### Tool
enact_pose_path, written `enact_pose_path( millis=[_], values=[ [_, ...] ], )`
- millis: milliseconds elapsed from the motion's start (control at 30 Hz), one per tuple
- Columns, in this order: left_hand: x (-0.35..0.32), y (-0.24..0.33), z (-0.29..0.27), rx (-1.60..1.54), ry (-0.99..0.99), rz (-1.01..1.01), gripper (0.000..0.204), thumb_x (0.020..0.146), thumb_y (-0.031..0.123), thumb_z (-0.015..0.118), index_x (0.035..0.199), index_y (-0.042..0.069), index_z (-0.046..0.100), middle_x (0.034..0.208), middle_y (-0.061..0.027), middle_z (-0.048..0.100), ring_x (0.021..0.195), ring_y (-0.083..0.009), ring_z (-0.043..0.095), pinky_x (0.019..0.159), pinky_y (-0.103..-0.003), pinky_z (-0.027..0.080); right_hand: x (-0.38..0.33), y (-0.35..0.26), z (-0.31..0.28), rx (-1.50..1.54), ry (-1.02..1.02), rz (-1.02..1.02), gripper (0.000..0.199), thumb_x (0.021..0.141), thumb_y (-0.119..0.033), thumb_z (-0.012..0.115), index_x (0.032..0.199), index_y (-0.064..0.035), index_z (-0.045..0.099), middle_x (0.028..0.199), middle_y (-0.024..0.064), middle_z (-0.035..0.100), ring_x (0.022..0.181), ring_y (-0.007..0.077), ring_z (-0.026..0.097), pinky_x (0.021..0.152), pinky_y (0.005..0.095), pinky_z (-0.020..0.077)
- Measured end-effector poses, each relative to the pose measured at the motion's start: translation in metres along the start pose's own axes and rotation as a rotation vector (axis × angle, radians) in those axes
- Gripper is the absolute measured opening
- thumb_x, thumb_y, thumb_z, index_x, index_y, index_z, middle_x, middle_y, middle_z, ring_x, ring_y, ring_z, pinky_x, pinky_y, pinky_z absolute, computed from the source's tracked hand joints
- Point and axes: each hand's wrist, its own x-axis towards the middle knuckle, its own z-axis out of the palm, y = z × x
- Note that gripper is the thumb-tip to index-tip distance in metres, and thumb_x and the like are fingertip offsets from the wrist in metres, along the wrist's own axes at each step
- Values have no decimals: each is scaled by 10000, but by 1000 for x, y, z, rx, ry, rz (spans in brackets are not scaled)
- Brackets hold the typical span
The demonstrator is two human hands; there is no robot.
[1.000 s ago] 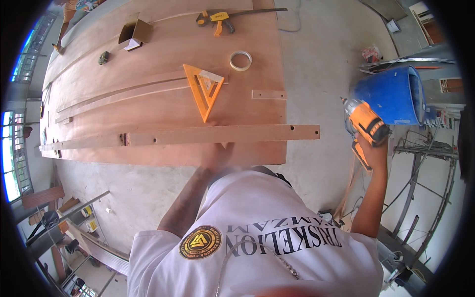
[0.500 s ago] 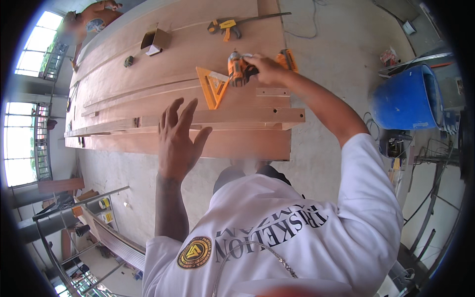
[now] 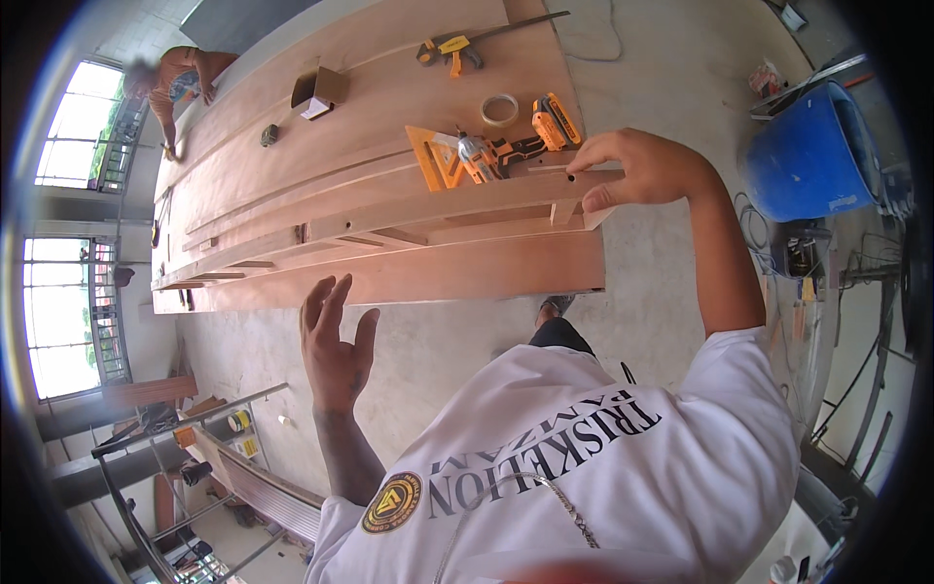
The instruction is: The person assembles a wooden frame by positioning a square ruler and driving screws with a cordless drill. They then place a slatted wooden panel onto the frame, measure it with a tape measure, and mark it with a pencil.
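My right hand [image 3: 650, 169] is at the right end of a long slatted wooden frame [image 3: 389, 219], its thumb and fingers closed around the end of the top rail. The frame stands tilted on the wood-topped table, and its short cross pieces show. My left hand [image 3: 337, 346] hangs in front of the table's near edge, fingers apart and holding nothing. Just behind the frame lies an orange cordless drill [image 3: 482, 156] with its battery base toward the right. A yellow-orange triangular square [image 3: 435, 161] lies beside it, partly under the drill.
Farther back on the panels [image 3: 389, 107] are a roll of tape [image 3: 500, 110], a bar clamp [image 3: 452, 49], an open cardboard box [image 3: 319, 90] and a tape measure [image 3: 269, 135]. Another person [image 3: 185, 83] leans at the far left. A blue barrel [image 3: 803, 161] stands right.
My right hand has let go of the drill, which now lies on the table, and has moved right to the frame's end. The frame is tilted up more. My left hand has lowered slightly.
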Motion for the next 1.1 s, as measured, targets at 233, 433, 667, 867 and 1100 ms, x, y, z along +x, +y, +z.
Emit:
enact_pose_path(
  millis=[233, 433, 667, 867, 1100],
  values=[
    [-48, -25, -2, -114, -83, 101, 521, 851, 145, 822, 1343, 78, 665, 1363, -178, 622, 1236, -373, 607, 1033, -462, 512, -19, -58, 48, 27, 194, 273, 385, 952, -187, 710, 1303, -32, 674, 1171, 142, 676, 1074, 299, 653, 944, 388, 517],
    [-108, -74, 29, -760, -34, -312, 562, 921, 158, 794, 1430, 48, 580, 1350, -163, 628, 1198, -316, 631, 1012, -444, 522, -75, -94, 118, -214, 303, 253, 370, 922, -76, 688, 1291, -60, 665, 1120, 127, 640, 1039, 320, 638, 917, 405, 519],
    [-167, -173, 73, -1714, 355, -982, 850, 977, 512, 685, 1612, 128, 271, 1378, -185, 482, 1297, -300, 484, 1125, -495, 378, -136, -86, 279, -530, 474, 138, 408, 853, -33, 742, 1256, -73, 690, 1109, 113, 627, 1030, 326, 627, 941, 456, 506],
    [-193, -201, 133, -1613, 345, -1050, 671, 965, 373, 727, 1477, 188, 335, 1187, -103, 544, 1075, -222, 585, 1021, -447, 433, -157, -45, 348, -571, 613, 86, 345, 833, -49, 776, 1176, -78, 747, 1047, 83, 651, 966, 295, 649, 924, 457, 500],
    [-185, -228, 163, -1521, 206, -1029, 438, 967, 261, 720, 1270, 157, 422, 1077, -56, 572, 1016, -197, 610, 930, -441, 451, -151, -18, 358, -488, 681, 45, 264, 820, -32, 790, 1079, -78, 774, 1069, 94, 685, 1024, 295, 656, 938, 444, 509]
  ],
)
